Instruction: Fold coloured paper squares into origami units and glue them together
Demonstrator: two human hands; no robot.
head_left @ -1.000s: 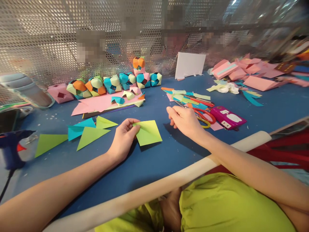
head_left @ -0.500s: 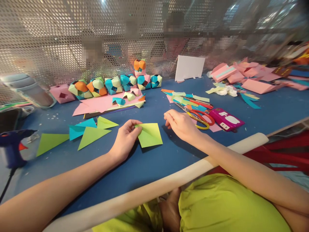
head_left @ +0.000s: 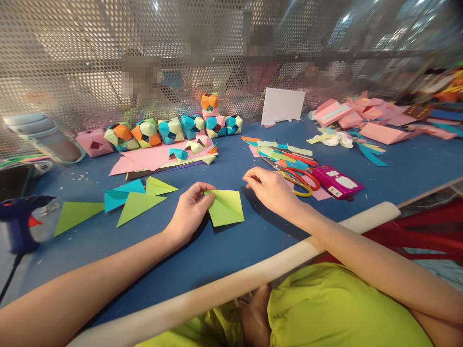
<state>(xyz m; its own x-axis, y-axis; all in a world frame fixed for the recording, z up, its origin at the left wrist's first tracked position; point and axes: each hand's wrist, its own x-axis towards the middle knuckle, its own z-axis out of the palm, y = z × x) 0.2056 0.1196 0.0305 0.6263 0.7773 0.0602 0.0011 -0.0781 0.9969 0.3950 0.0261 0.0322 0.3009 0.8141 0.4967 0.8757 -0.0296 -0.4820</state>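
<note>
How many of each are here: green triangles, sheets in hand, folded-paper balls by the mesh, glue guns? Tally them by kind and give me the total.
Green triangles: 3
Green sheet in the left hand: 1
Folded-paper balls: 8, one of them on top
Glue gun: 1
Total: 13

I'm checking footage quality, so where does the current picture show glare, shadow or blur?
Head view: bright glints toward the top right, by the perforated panel; head view: a dark shadow on the blue table below the right hand; head view: far-right clutter looks smeared, while the green paper square is sharper.
</note>
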